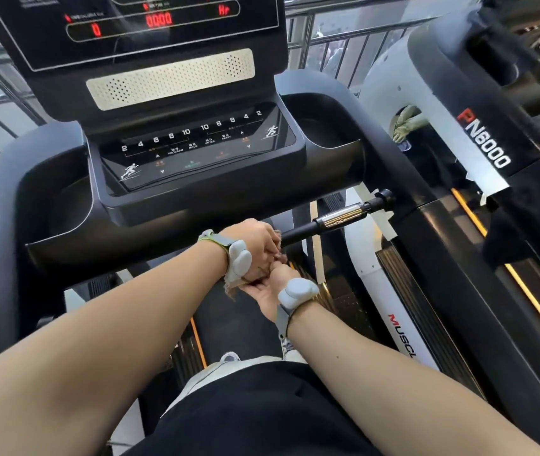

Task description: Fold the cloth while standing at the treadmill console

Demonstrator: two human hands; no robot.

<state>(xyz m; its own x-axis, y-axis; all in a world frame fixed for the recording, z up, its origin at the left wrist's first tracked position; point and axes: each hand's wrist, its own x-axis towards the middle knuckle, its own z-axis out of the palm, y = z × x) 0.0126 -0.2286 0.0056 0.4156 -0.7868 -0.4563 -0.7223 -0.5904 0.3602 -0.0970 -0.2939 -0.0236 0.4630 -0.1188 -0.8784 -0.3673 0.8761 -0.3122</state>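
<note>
While the treadmill console [196,149] fills the view above, the black handlebar [305,229] runs down-left from its chrome sensor [341,216] into the left hand [255,245], fingers curled round a tan cloth [232,289] on it. Right hand [270,291] just below, touching, pinching the cloth's lower part.
</note>
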